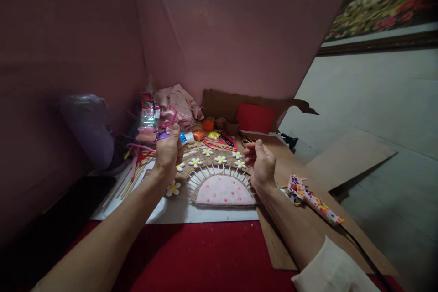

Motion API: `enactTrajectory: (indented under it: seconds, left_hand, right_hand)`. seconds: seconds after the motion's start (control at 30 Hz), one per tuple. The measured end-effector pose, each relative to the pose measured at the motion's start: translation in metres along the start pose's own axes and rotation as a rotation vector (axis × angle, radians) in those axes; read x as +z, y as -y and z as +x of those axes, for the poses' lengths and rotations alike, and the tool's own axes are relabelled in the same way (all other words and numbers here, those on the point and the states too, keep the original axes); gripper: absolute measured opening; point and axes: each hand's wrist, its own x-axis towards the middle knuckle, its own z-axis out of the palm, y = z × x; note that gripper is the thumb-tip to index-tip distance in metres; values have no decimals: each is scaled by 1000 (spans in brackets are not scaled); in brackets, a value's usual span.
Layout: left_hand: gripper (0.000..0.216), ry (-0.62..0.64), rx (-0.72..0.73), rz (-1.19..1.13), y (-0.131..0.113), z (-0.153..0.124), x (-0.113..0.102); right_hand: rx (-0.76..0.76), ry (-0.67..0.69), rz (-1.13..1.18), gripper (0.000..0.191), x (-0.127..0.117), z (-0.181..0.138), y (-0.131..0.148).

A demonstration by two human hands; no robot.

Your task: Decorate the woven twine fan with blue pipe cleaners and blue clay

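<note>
A half-round craft piece [222,178] lies on white paper [178,212]: a pink fabric centre, wooden sticks fanning out, a jute band with several white flowers. My left hand [168,150] hovers above its left edge, fingers curled into a loose fist; whether it grips anything I cannot tell. One white flower [173,188] lies just below that wrist. My right hand [262,160] is over the piece's right edge, fingers bent and slightly apart, with nothing visible in it.
A patterned glue gun [313,198] with a black cord lies on brown cardboard [304,232] at the right. Craft clutter, pink cloth [179,105], loose sticks [132,180] and a red sheet [255,118] sit behind. A pink board walls the back. Red cloth [205,255] covers the near floor.
</note>
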Motion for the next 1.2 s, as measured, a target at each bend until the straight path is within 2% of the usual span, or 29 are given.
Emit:
enactTrajectory:
  seconds: [0.2, 0.33, 0.47, 0.6, 0.7, 0.8, 0.9, 1.0, 1.1, 1.2]
  left_hand:
    - [52, 0, 60, -63, 3, 3, -3]
    - [27, 110, 60, -74, 13, 7, -4]
    - [30, 146, -22, -62, 17, 7, -6]
    - [26, 144, -4, -100, 14, 4, -5]
    - [28, 157, 15, -90, 10, 1, -3]
    - [44, 154, 7, -55, 6, -2, -2]
    - [58, 81, -8, -49, -1, -4, -3]
    - [58, 27, -3, -71, -5, -5, -2]
    - [50, 22, 77, -77, -3, -2, -1]
    - [22, 61, 104, -70, 5, 2, -1]
  right_hand:
    - [-3, 2, -8, 40, 0, 1, -2]
    - [-5, 3, -10, 41, -1, 1, -3]
    - [-1, 3, -3, 41, -1, 1, -2]
    - [3, 3, -3, 42, 0, 0, -2]
    - [4, 3, -10, 43, -1, 1, -3]
    - [4, 7, -15, 43, -1, 1, -4]
    - [-1, 12, -11, 42, -1, 1, -5]
    - [-3, 18, -10, 40, -1, 0, -5]
    - [2, 16, -13, 40, -1, 0, -5]
    - [10, 17, -11, 42, -1, 0, -6]
